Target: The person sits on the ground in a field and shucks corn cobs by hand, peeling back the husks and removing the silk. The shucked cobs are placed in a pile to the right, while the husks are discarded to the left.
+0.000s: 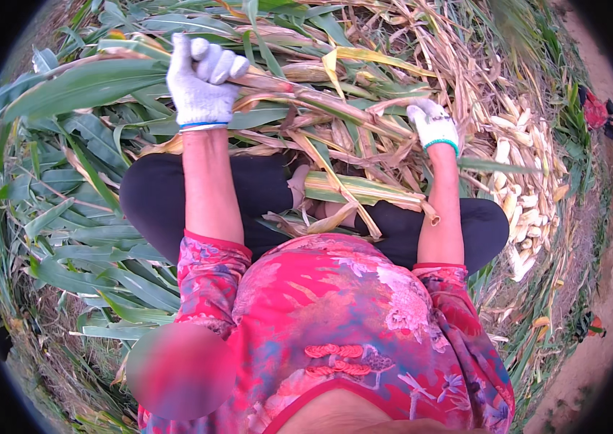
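Green and dry corn stalks [339, 106] lie across the space before my crossed legs. My left hand [203, 81], in a white knit glove with a blue-edged cuff, is closed around the stalks at the upper left, beside a broad green leaf [95, 87]. My right hand [434, 122], in a white glove with a green cuff edge, is at the right end of the same stalks; leaves partly hide its fingers, so its hold cannot be told. A striped yellow-green leaf [363, 190] and a bent dry stalk [333, 176] lie over my lap.
A heap of husked corn cobs [526, 209] lies on the ground to my right. Long green corn leaves [116, 244] spread at my left. Dry husks and stalks cover the ground ahead. Red and black items [602, 114] lie by the bare dirt strip [604, 260] at the far right.
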A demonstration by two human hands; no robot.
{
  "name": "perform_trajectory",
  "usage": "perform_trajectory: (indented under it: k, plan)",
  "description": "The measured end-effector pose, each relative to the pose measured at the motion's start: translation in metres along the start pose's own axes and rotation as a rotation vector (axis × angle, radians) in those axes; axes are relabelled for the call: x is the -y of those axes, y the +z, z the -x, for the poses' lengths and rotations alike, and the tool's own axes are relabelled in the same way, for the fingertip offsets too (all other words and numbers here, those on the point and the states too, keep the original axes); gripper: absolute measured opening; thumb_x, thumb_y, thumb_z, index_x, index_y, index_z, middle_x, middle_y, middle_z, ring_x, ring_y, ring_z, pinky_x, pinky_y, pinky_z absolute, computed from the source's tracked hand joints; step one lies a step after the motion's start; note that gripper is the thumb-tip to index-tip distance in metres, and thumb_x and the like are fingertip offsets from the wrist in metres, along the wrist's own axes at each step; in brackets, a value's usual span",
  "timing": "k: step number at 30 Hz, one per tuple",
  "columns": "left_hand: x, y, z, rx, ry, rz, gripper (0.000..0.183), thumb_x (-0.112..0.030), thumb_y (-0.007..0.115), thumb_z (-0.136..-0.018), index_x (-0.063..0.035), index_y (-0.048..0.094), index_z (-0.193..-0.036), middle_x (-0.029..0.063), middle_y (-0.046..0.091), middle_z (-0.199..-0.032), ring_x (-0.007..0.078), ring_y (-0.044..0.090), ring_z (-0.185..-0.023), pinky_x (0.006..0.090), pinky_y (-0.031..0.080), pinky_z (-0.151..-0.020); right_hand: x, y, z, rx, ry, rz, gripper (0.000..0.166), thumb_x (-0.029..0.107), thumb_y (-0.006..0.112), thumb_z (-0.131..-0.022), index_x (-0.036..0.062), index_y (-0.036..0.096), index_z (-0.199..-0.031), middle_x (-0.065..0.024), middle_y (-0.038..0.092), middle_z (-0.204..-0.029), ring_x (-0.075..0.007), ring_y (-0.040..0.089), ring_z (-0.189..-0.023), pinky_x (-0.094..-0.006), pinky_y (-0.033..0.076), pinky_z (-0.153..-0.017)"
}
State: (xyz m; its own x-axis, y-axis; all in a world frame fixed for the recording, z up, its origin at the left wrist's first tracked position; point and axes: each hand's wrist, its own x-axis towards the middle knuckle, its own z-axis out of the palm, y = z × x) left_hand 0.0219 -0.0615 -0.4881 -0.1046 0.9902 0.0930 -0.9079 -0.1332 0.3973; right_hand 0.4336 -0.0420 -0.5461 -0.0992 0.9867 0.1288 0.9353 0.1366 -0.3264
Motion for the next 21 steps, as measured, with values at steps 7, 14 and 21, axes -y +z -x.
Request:
perform_trajectory:
  k: [7,14,21]
  plan:
    - [0.028,-0.009,-0.003,-0.120,-0.042,-0.004,0.042,-0.045,0.054,-0.099,-0.0132,0.057,-0.072,-0.0048,0.028,-0.051,0.0127,0.031,-0.047,0.0349,0.038,-0.058,0.009,0.044,0.020,0.253,-0.369,0.339,0.039,0.010,0.042,-0.096,0.0097,0.051,-0.133,-0.0167,0.068,-0.112,-0.0341,0.067,-0.094,-0.0458,0.053,-0.079]
    - [0.014,-0.015,-0.011,-0.573,0.093,0.125,0.019,-0.023,0.069,-0.092,-0.0095,0.055,-0.089,0.0000,0.050,-0.066,0.0171,0.051,-0.059,0.0398,0.051,-0.069,0.034,0.029,0.024,0.241,-0.090,0.468,0.034,0.021,0.039,-0.099,0.0118,0.057,-0.127,-0.0179,0.069,-0.101,-0.0360,0.068,-0.087,-0.0471,0.053,-0.075]
    - [0.022,-0.012,-0.005,-0.557,0.142,0.083,0.032,-0.036,0.064,-0.095,-0.0170,0.048,-0.076,-0.0081,0.030,-0.055,0.0079,0.027,-0.044,0.0264,0.032,-0.045,0.040,0.027,0.032,0.138,0.105,0.198,0.054,0.049,0.037,-0.100,0.0070,0.070,-0.107,-0.0177,0.069,-0.107,-0.0376,0.064,-0.098,-0.0451,0.049,-0.088]
